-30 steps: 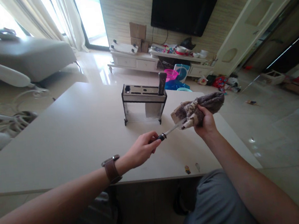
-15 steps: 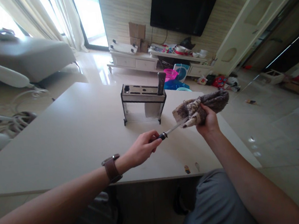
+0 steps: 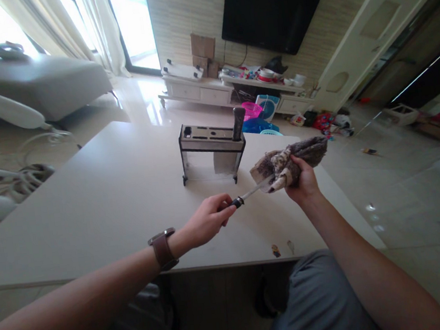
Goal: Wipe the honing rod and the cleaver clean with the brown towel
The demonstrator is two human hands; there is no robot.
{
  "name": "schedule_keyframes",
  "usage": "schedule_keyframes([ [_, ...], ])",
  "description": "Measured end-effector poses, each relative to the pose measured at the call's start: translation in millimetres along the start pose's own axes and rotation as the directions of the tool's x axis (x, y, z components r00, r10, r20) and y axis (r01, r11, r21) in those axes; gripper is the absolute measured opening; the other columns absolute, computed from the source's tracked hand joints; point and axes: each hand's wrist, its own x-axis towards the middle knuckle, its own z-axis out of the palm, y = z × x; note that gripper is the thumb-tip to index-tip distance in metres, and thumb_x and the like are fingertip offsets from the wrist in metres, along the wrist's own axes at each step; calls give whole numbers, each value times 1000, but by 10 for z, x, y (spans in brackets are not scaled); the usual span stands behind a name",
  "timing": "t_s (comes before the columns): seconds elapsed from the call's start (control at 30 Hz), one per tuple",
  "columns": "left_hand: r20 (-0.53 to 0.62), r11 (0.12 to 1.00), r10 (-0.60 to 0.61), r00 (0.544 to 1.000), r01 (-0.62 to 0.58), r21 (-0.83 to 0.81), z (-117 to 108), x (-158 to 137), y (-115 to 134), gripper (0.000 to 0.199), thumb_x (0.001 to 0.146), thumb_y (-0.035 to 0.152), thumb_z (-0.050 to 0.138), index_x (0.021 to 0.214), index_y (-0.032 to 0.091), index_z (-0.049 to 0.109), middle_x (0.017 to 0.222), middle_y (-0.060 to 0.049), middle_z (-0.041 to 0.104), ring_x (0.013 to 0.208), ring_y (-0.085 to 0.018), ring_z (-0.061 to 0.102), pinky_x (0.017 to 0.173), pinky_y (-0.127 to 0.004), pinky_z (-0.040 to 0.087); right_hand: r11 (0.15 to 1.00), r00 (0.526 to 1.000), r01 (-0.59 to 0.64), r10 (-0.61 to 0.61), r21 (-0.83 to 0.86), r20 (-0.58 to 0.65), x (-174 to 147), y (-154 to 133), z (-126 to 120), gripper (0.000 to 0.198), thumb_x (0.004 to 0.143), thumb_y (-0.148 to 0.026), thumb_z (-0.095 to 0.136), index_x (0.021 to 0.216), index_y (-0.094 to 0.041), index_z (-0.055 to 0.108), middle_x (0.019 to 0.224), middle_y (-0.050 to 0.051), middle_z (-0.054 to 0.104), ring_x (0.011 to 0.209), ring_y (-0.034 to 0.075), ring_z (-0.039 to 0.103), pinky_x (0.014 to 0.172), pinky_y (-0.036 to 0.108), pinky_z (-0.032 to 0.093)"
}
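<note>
My left hand [image 3: 212, 219], with a watch on its wrist, is closed round the black handle of a sharpening steel [image 3: 250, 192]. The slim metal rod points up and right, and its far end goes into the folds of a dirty grey-brown rag [image 3: 308, 150]. My right hand [image 3: 303, 181] grips this bunched rag from the near side, thumb on top. Just beyond my hands, a knife holder [image 3: 210, 134] stands upright on the white table [image 3: 102, 210]. One cleaver [image 3: 238, 124] sits in its right end, dark handle up, blade visible through the clear side.
Two small stickers or flat bits, one of them a yellow figure [image 3: 275, 250], lie near the table's front edge. White chairs [image 3: 11, 111] stand to the left. Beyond the table are a pink basket [image 3: 251, 110] and a low cabinet [image 3: 199, 90] under a television [image 3: 275, 7].
My right hand and the rag have shifted slightly left and down along the rod, towards the handle. My left hand has barely moved.
</note>
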Motion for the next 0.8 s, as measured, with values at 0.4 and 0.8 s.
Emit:
schedule_keyframes([
  [0.4,26,999,49,998,-49,-5,-3,-13,57,28,95,44,60,84,19,59,62,4,54,52,-11,45,51,-24,35,997,999,31,-30,72,-19,66,-175,-48,17,88,-20,57,94,-18,73,80,0,80,72,15,76,69,26,66],
  [0.8,-1,1000,22,1000,-22,14,-11,-17,0,29,95,45,59,83,19,61,62,3,56,54,-12,46,52,-25,36,998,997,48,-51,45,61,128,-109,-166,13,85,-22,65,96,-20,73,86,-1,81,73,15,76,69,26,66],
])
